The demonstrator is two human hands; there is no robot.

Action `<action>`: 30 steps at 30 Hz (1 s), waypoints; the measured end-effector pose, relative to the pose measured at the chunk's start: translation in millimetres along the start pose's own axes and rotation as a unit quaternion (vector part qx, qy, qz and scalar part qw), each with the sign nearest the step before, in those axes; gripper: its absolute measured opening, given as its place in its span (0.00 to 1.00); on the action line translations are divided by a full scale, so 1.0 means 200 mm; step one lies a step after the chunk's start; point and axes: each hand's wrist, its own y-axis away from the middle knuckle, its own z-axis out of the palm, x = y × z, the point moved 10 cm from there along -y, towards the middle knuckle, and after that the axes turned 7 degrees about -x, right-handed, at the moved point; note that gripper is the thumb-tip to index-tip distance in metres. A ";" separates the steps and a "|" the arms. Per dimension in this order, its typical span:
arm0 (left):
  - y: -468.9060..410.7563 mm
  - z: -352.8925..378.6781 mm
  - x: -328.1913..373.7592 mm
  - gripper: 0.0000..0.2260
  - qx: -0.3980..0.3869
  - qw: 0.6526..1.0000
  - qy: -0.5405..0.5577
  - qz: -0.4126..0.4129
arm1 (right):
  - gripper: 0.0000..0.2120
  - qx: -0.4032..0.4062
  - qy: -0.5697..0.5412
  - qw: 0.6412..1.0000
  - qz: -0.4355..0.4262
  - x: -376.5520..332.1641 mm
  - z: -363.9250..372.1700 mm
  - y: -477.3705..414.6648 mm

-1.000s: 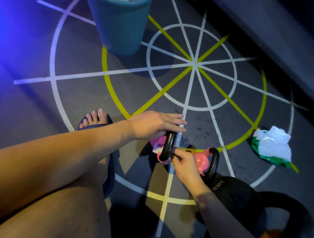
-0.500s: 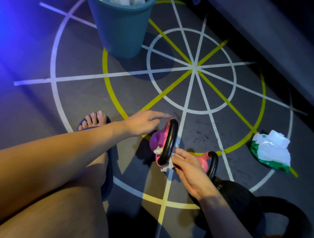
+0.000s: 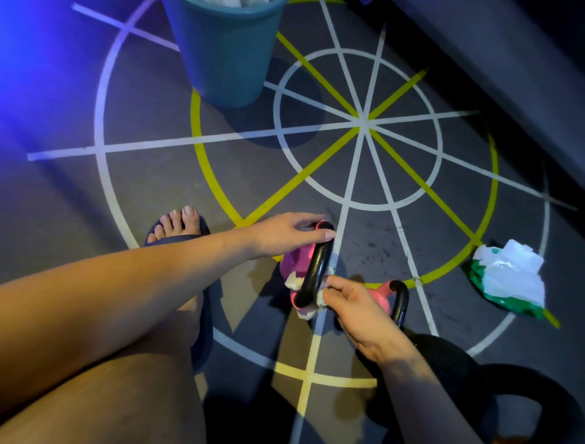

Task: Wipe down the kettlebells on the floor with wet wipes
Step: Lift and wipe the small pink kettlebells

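Teal bin (image 3: 221, 57) is standing on the floor (image 3: 158, 190) well beyond the pink kettlebell (image 3: 292, 263), with white crumpled pieces (image 3: 231, 2) showing at its rim; can't tell what they are. Green-and-white wipes pack (image 3: 509, 279) is lying well to the right of that kettlebell, with white sheet bunching out of the top.

Versus half a second ago: the left hand (image 3: 285, 233) was hovering just beside the kettlebell's handle (image 3: 315, 269) and is now lying over its top end. The right hand (image 3: 357, 304) and wipe are staying at the handle's near end.

Left hand is resting on the handle with fingers fairly straight, not curling round it. Right hand is pinching a crumpled wet wipe (image 3: 308, 312) against the near part of the handle.

The pink kettlebell is sitting on the floor, tipped over to its left, with the glossy black handle loop facing up and the pink body showing behind it. Second pink kettlebell (image 3: 384, 290) is standing just right of it, partly behind the right hand. Black kettlebell (image 3: 443, 358) is sitting nearer the camera than both. A sandalled foot (image 3: 177, 222) is resting to the left of the pink kettlebell.
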 end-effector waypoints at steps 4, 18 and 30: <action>0.01 -0.01 0.00 0.19 0.006 1.000 0.021 0.002 | 0.13 0.026 -0.054 0.998 0.000 -0.05 0.00 -0.02; 0.02 0.00 0.03 0.19 0.010 1.000 -0.004 0.004 | 0.12 0.044 -0.043 0.998 -0.017 -0.03 0.05 0.04; 0.03 0.02 -0.05 0.42 -0.040 0.996 -0.076 -0.005 | 0.13 0.125 -0.210 0.970 0.006 -0.12 -0.06 -0.08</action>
